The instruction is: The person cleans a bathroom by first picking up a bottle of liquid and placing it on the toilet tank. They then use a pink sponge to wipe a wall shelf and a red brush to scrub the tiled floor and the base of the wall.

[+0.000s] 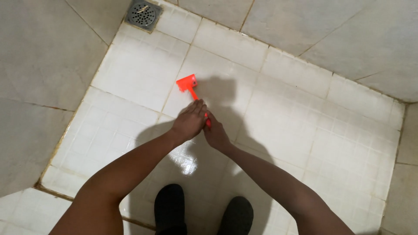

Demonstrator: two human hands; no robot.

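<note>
Both hands on orange brush [188,83] handle: left hand [190,122] wrapped over it on top, right hand [215,132] clamped just below. Brush head down on wet white tiled floor [287,113], mid-stall. Metal floor drain [143,14] well apart, far left corner. Black shoes [170,208] at bottom edge.

Both bare arms reach forward and converge, the 2 hands meeting above the middle of the floor. The left hand [190,122] lies palm down, fingers together, over the right hand [215,135], which is curled closed. Both wrists are nearly straight.
</note>
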